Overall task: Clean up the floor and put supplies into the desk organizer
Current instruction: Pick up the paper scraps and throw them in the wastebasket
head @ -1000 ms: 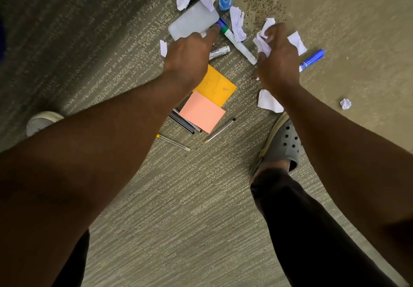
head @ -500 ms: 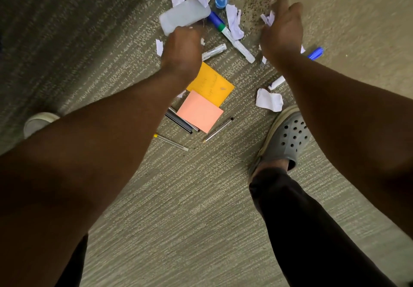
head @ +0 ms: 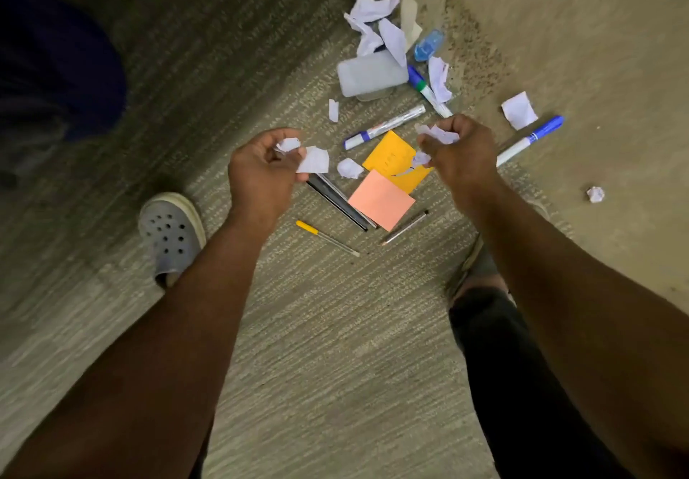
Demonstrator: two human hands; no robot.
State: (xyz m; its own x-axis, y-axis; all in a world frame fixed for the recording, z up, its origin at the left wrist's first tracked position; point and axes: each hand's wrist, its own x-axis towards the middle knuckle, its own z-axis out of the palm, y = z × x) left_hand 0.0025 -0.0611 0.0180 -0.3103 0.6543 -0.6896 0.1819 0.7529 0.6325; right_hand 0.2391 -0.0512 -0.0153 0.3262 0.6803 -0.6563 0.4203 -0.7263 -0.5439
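Gathering scraps went best by balling each handful tight before reaching for more, so nothing dropped back onto the carpet [head: 335, 329]. The left hand [head: 261, 172] was curled round 2 white scraps [head: 315, 159]. The right hand [head: 460, 154] clenched a crumpled wad [head: 440, 134]. Markers [head: 384, 126], pens [head: 341, 200] and notes [head: 381, 198] lay below; no organizer showed.

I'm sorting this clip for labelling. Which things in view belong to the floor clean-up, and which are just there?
Belong to the job:
- paper scraps in the left hand and right hand
- loose torn paper
- markers
- pens
- orange sticky pad, pink sticky pad
- blue correction tape
- clear plastic case

Just there:
- grey clog
- carpet
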